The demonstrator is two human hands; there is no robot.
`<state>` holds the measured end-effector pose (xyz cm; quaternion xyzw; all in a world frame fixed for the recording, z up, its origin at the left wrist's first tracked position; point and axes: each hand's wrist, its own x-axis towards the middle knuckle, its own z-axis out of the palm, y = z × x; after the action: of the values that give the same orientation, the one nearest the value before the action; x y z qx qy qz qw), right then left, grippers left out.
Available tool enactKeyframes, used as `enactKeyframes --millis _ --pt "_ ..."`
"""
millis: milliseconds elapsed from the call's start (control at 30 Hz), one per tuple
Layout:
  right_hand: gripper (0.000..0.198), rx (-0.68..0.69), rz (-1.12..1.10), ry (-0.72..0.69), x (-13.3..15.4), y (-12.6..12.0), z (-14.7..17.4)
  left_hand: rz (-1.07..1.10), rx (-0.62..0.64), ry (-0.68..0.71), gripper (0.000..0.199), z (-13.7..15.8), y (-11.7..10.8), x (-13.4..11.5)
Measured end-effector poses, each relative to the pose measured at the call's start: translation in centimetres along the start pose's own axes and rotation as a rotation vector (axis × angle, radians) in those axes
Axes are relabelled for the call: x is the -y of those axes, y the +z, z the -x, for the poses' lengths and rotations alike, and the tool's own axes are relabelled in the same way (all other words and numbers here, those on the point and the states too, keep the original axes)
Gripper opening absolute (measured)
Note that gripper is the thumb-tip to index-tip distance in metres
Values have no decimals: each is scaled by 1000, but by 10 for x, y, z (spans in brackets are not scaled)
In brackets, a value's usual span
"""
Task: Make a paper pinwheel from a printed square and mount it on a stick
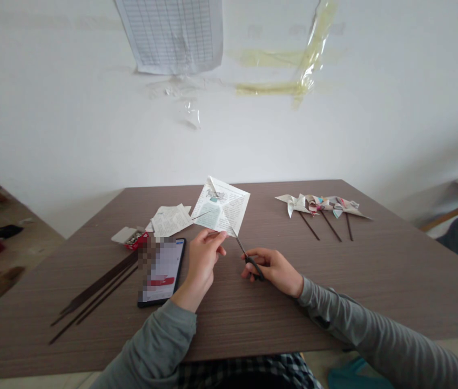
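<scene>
My left hand (pixel 207 256) pinches the lower edge of a square sheet of printed paper (pixel 233 202), which is held up above the table with creases across it. A slit shows on its left side, running from the corner toward the middle. Dark-handled scissors (pixel 255 268) are gripped in my right hand (pixel 275 269), and their blades meet the paper's lower corner. Whether the blades are fully closed is hard to make out. Just left of the left hand lies a phone (pixel 181 259) with a lit, partly blurred screen.
Several printed paper pieces (pixel 172 220) lie behind the phone, beside an open red-and-white box (pixel 134 237) of small metal items. Dark thin sticks (pixel 99 289) rest at the left. Three paper pinwheels (pixel 297 204) on sticks lie at the right back. A white wall (pixel 213 151) stands behind the table (pixel 375 281).
</scene>
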<state>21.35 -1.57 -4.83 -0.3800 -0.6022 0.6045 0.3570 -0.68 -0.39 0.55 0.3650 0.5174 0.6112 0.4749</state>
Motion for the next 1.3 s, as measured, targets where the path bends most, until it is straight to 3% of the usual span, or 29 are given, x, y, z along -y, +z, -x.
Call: enactKeyframes --millis 400,833,1300 --pt "70 -34 -4 5 7 3 2 -8 7 13 48 -2 0 2" --pt "74 -13 -18 -10 2 2 -1 -24 19 19 57 -4 -4 5" --pt "76 -54 15 6 12 6 4 -70 47 36 53 -1 -4 5"
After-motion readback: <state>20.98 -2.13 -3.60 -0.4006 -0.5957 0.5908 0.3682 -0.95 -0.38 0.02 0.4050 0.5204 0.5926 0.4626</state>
